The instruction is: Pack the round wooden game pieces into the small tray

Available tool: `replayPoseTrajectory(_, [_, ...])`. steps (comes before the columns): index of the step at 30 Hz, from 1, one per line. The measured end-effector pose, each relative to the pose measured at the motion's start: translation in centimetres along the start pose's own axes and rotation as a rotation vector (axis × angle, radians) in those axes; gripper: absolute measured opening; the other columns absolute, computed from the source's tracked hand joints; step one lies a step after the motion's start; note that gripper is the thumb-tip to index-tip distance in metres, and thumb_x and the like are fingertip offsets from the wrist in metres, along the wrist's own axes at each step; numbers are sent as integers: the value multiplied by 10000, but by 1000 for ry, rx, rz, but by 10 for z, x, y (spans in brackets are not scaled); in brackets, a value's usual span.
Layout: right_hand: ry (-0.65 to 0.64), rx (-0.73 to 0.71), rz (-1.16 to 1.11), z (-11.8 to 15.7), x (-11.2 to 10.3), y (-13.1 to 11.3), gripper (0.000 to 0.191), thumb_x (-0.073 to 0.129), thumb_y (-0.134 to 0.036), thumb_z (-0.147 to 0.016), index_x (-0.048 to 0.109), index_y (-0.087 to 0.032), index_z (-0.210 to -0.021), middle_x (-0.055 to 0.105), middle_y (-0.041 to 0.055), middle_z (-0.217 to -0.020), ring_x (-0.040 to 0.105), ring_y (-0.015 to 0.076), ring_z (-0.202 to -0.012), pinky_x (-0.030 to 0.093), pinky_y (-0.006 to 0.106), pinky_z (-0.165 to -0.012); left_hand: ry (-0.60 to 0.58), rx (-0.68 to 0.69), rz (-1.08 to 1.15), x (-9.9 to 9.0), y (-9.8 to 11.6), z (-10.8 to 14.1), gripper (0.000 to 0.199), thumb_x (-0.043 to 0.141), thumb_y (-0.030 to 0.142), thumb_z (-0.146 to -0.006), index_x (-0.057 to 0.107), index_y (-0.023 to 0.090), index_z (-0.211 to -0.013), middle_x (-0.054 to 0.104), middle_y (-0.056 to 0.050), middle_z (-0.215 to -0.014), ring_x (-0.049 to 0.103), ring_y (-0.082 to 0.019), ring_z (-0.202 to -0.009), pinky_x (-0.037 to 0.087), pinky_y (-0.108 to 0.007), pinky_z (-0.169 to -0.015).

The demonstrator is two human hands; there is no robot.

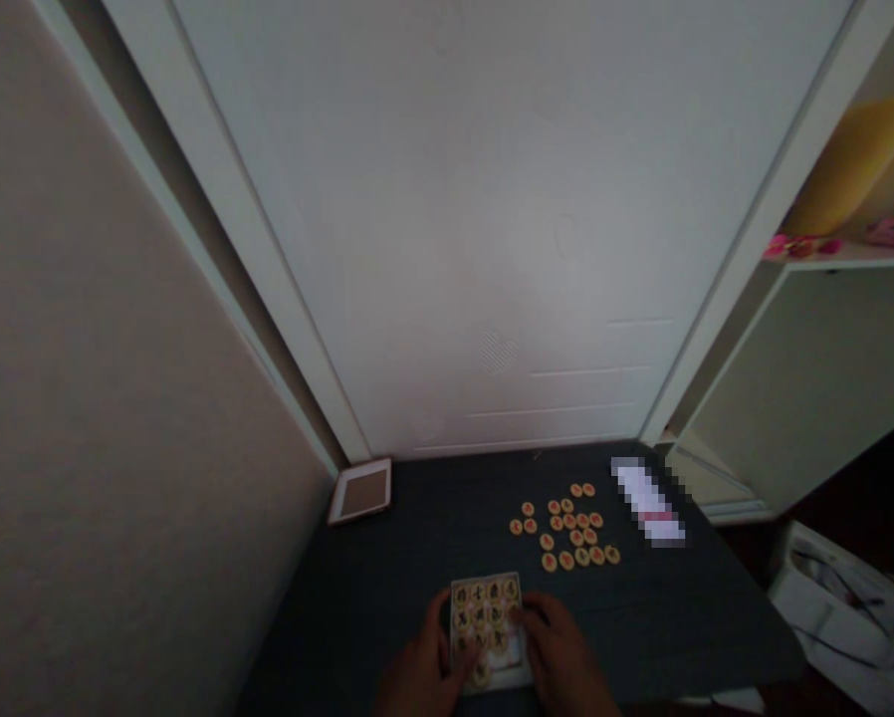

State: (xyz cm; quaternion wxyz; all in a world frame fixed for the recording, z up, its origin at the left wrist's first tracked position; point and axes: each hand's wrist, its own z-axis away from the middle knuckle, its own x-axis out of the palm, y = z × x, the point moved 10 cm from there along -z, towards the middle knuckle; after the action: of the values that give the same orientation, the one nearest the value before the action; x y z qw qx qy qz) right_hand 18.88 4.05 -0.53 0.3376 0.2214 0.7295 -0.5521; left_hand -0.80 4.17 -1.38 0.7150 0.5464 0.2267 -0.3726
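A shallow white box (505, 679) sits low in the head view, near the front of the dark table. Rows of round wooden Chinese chess pieces (480, 594) with dark characters lie in it, and part of its lower right is bare. My left hand (424, 669) is closed around the box's left side, its thumb over the lower pieces. Along the right edge my right hand (564, 652) grips the box, a fingertip touching a piece at the rim. Beyond the box, several loose Chinese chess pieces (582, 558), many with red characters, are scattered on the tabletop.
The dark table (409, 568) meets a white panel (447, 299) at the back. A flat, white-bordered frame (366, 493) lies at the back left. At the right is a pixelated pale item (647, 503). Beside the table stands a white container with cables (839, 597).
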Motion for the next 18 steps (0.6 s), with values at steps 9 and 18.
replayPoseTrajectory(9, [104,28,-219,10,-11,2,385,538,-138,-883,709,-284,-1195,703,95,-1179,669,247,-1086,544,383,-983,-11,-4,-94,-5,12,4,723,535,396,-867,249,259,-1517,736,-63,-1143,708,-244,-1022,488,-288,-816])
replayPoseTrajectory(18, [192,85,-320,3,-24,7,321,472,-348,-971,714,-231,-1148,743,110,-1119,703,252,-1050,565,389,-948,54,18,-81,-13,21,-5,629,387,447,-959,261,198,-1523,744,-50,-990,711,-215,-937,485,-270,-788])
